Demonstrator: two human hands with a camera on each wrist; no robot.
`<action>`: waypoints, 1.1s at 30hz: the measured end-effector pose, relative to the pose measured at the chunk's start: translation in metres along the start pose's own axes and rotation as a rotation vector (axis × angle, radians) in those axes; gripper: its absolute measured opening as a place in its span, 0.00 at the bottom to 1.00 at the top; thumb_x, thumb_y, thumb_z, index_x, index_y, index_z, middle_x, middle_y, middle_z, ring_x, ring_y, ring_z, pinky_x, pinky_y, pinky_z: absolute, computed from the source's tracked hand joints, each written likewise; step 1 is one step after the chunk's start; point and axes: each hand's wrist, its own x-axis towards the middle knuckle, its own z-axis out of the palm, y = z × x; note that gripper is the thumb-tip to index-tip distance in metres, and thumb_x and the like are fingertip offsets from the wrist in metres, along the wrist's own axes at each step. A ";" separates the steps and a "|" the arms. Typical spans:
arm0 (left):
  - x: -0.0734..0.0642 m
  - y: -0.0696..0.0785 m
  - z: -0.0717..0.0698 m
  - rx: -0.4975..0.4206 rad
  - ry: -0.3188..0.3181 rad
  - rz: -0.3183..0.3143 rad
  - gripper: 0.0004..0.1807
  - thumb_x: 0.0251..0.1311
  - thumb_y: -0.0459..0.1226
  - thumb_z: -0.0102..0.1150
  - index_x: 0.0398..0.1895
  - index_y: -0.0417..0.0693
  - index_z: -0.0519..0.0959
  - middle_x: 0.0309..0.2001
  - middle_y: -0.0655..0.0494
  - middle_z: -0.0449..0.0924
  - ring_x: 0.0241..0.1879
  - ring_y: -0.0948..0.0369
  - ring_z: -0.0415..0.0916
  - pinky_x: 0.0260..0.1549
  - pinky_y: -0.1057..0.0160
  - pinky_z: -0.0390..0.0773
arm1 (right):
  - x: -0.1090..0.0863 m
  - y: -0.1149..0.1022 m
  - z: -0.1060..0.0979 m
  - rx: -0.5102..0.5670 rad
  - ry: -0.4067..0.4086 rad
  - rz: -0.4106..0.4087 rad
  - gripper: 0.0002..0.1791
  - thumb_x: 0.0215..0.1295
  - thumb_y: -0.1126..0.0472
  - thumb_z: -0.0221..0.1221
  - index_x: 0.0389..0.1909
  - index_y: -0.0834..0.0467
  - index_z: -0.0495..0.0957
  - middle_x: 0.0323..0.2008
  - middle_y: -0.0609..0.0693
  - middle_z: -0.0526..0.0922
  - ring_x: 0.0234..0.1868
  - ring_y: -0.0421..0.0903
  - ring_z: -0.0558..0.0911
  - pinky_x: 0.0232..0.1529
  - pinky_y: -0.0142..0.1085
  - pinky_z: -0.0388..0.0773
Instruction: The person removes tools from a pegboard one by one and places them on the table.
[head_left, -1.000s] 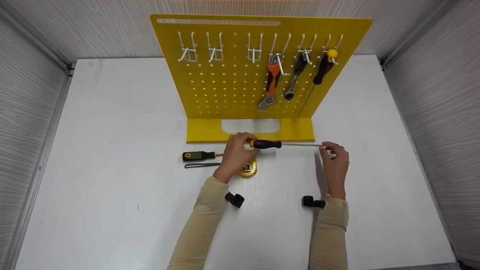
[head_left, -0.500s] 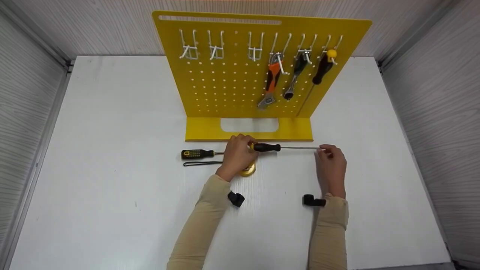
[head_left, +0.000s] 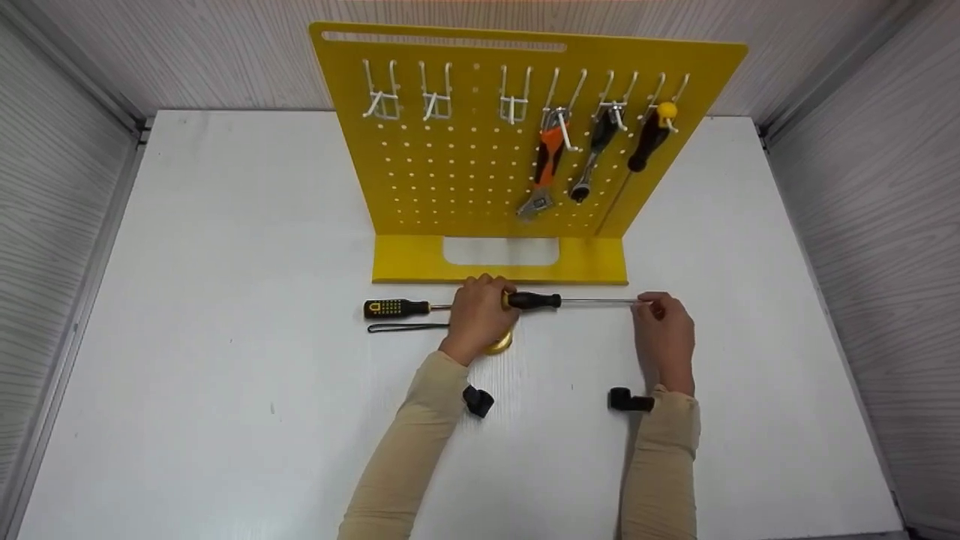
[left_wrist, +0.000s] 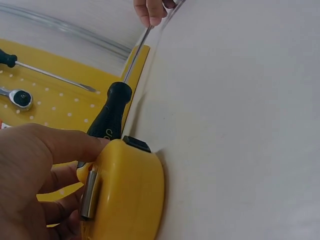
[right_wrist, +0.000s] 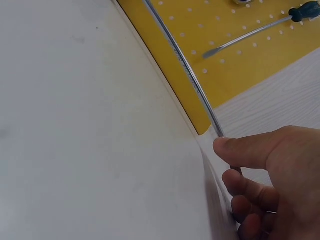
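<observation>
Both hands hold one long screwdriver point(head_left: 534, 301) level in front of the pegboard's base. My left hand point(head_left: 480, 319) grips the end of its dark handle, the thumb lying along it in the left wrist view. At the other end, my right hand point(right_wrist: 280, 185) pinches the tip of the metal shaft point(right_wrist: 192, 75) between thumb and fingers. A yellow tape measure point(left_wrist: 130, 195) is right beside the left thumb, and in the head view that hand covers most of it. Left of the hand lie a black-and-yellow screwdriver point(head_left: 396, 308) and a thin black loop strap point(head_left: 406, 328).
A yellow pegboard point(head_left: 442, 187) stands at the back. From its right hooks hang an adjustable wrench point(head_left: 550, 157), a ratchet wrench point(head_left: 596, 154) and another screwdriver point(head_left: 649, 142). White hooks point(head_left: 514, 109) at its left and middle bear nothing. Pale walls enclose the white table point(head_left: 225, 420).
Both hands have brought the screwdriver a little nearer to the person, away from the pegboard's base. The left hand now hides more of the tape measure.
</observation>
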 end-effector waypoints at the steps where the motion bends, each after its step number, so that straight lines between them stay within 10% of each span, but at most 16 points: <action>1: 0.000 0.000 0.000 0.005 -0.002 -0.002 0.16 0.55 0.40 0.65 0.48 0.47 0.82 0.45 0.49 0.81 0.47 0.49 0.73 0.49 0.52 0.72 | 0.000 0.000 0.000 -0.006 0.000 -0.001 0.14 0.71 0.55 0.50 0.52 0.53 0.78 0.41 0.54 0.74 0.41 0.49 0.70 0.41 0.38 0.66; 33: -0.003 0.011 -0.004 -0.037 0.017 0.006 0.21 0.60 0.46 0.62 0.54 0.48 0.79 0.46 0.50 0.80 0.46 0.52 0.73 0.48 0.53 0.72 | -0.005 -0.002 -0.001 0.036 -0.037 0.030 0.18 0.71 0.53 0.51 0.57 0.54 0.75 0.49 0.54 0.77 0.49 0.50 0.72 0.53 0.41 0.69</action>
